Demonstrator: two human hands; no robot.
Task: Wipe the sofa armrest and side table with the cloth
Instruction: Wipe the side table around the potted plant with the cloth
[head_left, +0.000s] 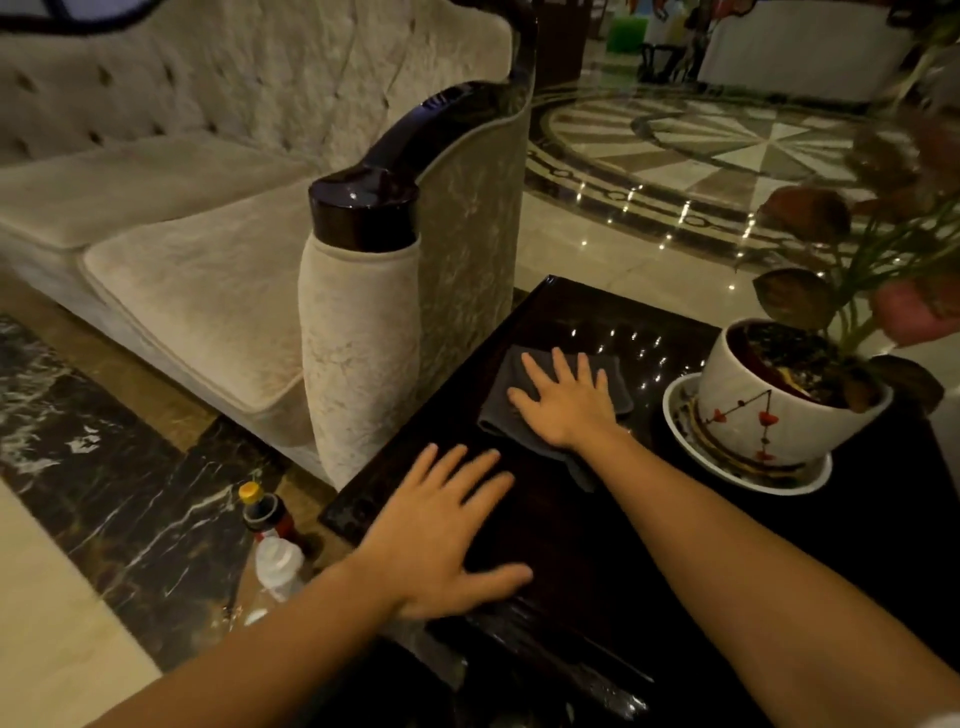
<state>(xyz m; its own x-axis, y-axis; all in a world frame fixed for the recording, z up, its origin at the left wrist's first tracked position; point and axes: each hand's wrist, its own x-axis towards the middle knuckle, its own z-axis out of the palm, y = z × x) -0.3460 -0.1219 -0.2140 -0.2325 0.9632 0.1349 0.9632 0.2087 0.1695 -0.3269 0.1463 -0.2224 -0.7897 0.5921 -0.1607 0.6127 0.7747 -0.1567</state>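
A dark grey cloth (501, 397) lies flat on the glossy dark wooden side table (582, 545). My right hand (566, 402) presses flat on the cloth with fingers spread. My left hand (441, 535) rests palm down on the bare tabletop near its left front edge, fingers apart, holding nothing. The sofa armrest (387, 176), dark polished wood above cream velvet, stands just left of the table.
A white plant pot (763, 405) on a saucer stands at the table's right side, leaves overhanging. Two bottles (270, 540) sit on the marble floor by the table's left corner. The cream sofa (171, 249) fills the left.
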